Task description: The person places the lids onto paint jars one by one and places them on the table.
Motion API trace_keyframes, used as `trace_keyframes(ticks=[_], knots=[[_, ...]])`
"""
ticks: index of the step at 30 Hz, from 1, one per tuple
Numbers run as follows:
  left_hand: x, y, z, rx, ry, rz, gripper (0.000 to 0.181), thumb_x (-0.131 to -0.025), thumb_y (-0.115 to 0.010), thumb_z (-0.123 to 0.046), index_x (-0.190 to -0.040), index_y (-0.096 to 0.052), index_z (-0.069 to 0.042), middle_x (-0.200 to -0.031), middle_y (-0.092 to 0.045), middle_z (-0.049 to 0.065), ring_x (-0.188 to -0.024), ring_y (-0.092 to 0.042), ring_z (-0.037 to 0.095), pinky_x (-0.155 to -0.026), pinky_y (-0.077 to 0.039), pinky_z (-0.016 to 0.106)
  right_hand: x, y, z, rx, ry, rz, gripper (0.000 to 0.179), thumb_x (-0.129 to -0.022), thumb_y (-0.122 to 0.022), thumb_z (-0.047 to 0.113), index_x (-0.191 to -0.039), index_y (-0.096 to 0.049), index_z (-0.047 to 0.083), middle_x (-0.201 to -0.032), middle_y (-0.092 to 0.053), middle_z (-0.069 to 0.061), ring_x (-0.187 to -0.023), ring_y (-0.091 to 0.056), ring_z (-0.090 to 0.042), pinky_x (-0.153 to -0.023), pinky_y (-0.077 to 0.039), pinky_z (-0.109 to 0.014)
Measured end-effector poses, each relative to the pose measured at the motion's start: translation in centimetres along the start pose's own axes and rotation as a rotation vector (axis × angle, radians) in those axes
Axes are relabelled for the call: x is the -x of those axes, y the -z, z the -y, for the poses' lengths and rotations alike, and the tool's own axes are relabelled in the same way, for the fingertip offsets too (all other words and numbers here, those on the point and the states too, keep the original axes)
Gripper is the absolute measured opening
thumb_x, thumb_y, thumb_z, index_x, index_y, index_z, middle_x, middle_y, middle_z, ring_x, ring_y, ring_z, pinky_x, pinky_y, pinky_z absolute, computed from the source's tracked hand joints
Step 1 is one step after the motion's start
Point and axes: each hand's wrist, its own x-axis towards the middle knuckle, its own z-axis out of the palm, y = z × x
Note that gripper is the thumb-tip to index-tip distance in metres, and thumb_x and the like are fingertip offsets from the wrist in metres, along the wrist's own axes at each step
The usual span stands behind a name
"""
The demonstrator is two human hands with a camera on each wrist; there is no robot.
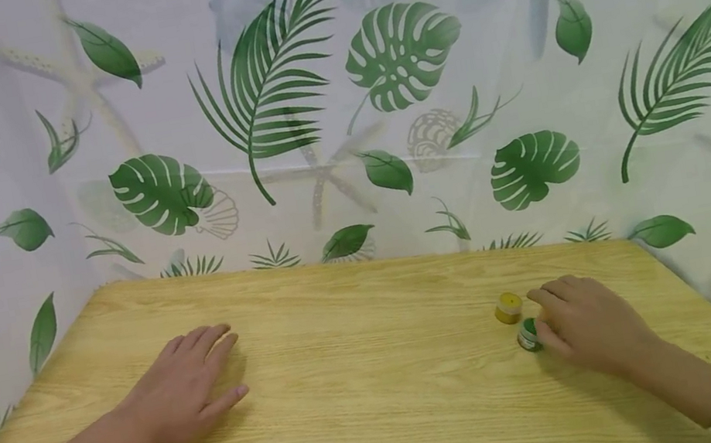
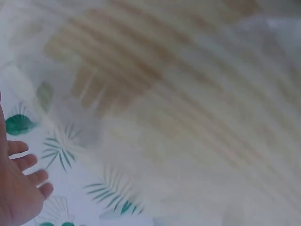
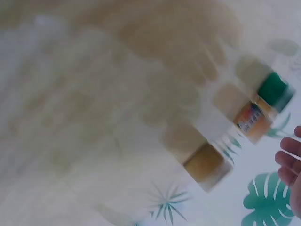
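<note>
In the head view, a small yellow jar [image 1: 508, 308] stands on the right side of the table, with a small green jar [image 1: 528, 336] close in front of it. My right hand [image 1: 588, 327] is just right of both, palm down, its fingers slightly bent and partly covering the green jar; touch cannot be told. The right wrist view shows the green jar [image 3: 273, 89], the yellow jar [image 3: 204, 162] and, between them, an orange-toned piece with a printed label [image 3: 251, 118]. My left hand [image 1: 181, 400] is palm down over the left side, fingers extended, holding nothing.
The wood-grain table [image 1: 357, 401] has a glossy top that mirrors the hands and jars in the wrist views. A white cloth [image 1: 333, 170] printed with green leaves and starfish rises behind the table and along both sides.
</note>
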Motion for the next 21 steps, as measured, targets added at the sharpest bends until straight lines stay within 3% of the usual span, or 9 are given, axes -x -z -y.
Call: trace_keyframes(ticks=[3, 7, 9, 12, 21], knots=[[0.2, 1.0, 0.7, -0.026, 0.027, -0.005, 0.085, -0.093, -0.052, -0.063, -0.153, -0.034, -0.004, -0.16, -0.029, 0.019, -0.148, -0.022, 0.045, -0.112, -0.023, 0.065, -0.4, 0.8, -0.4, -0.052, -0.03, 0.089, 0.045, -0.087, -0.065, 0.028, -0.123, -0.066, 0.002, -0.129, -0.064, -0.018, -0.115, -0.06, -0.039, -0.092, -0.048, -0.055], [0.3, 2.0, 1.8, -0.024, 0.09, 0.022, 0.098, -0.088, -0.051, -0.073, -0.159, -0.021, -0.013, -0.167, -0.01, 0.016, -0.152, 0.001, 0.045, -0.111, -0.009, 0.074, -0.7, 2.0, -0.6, -0.125, -0.132, 0.301, 0.072, -0.095, -0.06, 0.048, -0.155, -0.035, 0.018, -0.164, -0.024, -0.013, -0.148, -0.027, -0.042, -0.106, -0.028, -0.069], [0.3, 2.4, 2.3, -0.026, 0.121, 0.041, 0.099, -0.087, -0.051, -0.074, -0.16, -0.018, -0.016, -0.167, -0.007, 0.016, -0.152, 0.004, 0.046, -0.108, -0.006, 0.077, -0.8, 2.3, -0.6, -0.179, -0.197, 0.401, 0.079, -0.096, -0.055, 0.055, -0.16, -0.021, 0.025, -0.169, -0.005, -0.008, -0.153, -0.007, -0.042, -0.105, -0.017, -0.076], [0.3, 2.7, 3.0, -0.043, 0.16, 0.065, 0.099, -0.087, -0.05, -0.075, -0.161, -0.014, -0.02, -0.167, -0.009, 0.017, -0.15, 0.0, 0.05, -0.104, -0.006, 0.082, -0.9, 2.7, -0.5, -0.237, -0.275, 0.49, 0.084, -0.096, -0.051, 0.059, -0.161, -0.008, 0.03, -0.168, 0.01, -0.005, -0.153, 0.011, -0.041, -0.101, -0.007, -0.083], [0.5, 2.6, 3.9, -0.073, 0.199, 0.107, 0.098, -0.086, -0.047, -0.077, -0.16, -0.019, -0.019, -0.165, -0.016, 0.021, -0.148, -0.008, 0.054, -0.101, -0.008, 0.084, -1.0, 2.7, -0.3, -0.239, -0.307, 0.535, 0.088, -0.094, -0.052, 0.061, -0.162, -0.007, 0.026, -0.167, 0.015, -0.006, -0.151, 0.015, -0.043, -0.097, -0.004, -0.086]])
